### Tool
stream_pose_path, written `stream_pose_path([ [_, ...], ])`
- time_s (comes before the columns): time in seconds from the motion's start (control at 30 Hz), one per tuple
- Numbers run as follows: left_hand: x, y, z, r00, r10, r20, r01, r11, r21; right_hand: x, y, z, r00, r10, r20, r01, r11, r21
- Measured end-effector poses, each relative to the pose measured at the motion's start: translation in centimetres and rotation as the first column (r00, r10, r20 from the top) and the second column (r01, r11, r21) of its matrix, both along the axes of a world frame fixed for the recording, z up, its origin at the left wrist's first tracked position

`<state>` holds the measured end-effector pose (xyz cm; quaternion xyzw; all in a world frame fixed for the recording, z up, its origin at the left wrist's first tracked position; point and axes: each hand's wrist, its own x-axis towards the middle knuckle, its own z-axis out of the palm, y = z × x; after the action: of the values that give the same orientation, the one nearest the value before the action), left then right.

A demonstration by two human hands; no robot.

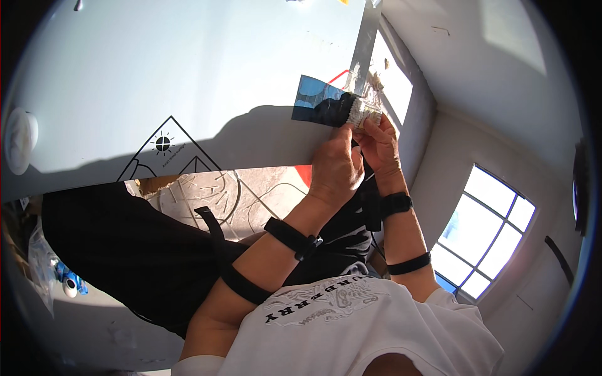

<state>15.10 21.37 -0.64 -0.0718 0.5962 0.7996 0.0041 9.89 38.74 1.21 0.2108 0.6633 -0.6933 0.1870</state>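
A small off-white block with ridged edges is held at the right-hand edge of the white board; its kind cannot be made out. My right hand grips it, with the thumb on its front and the fingers bent round its side. My left hand is closed just below and left of it, its fingertips at the block's lower corner; whatever they pinch is hidden. A translucent blue sheet lies beside the block on the board, partly in shadow.
The large white board with printed black symbols spans the upper left. A round white object rests at its left edge. Below it are loose cables on the floor. A wall with a window stands at the right.
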Motion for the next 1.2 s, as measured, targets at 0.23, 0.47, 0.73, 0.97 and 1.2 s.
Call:
stream_pose_path([
  [0.23,0.0,0.1,0.2,0.999,0.0,0.051,0.002,1.0,-0.031,0.2,0.1,0.0,1.0,0.0,-0.011,0.0,1.0,-0.006],
  [0.47,-0.2,0.2,0.0,0.994,-0.049,0.1,0.049,0.999,0.01,0.1,-0.1,0.0,1.0,0.002,-0.005,-0.002,1.0,-0.012],
  [0.73,-0.6,0.6,0.1,0.969,-0.112,0.219,0.07,0.979,0.191,0.1,-0.1,-0.1,1.0,-0.02,-0.001,0.02,0.999,-0.039],
  [0.97,-0.8,0.0,0.5,0.943,-0.204,0.263,0.141,0.961,0.239,0.0,-0.8,0.0,0.999,-0.034,0.002,0.034,0.999,-0.03],
  [1.2,-0.8,0.1,0.4,0.945,-0.179,0.275,0.114,0.965,0.236,-0.1,-1.6,0.3,0.993,-0.118,0.013,0.118,0.993,0.023],
])
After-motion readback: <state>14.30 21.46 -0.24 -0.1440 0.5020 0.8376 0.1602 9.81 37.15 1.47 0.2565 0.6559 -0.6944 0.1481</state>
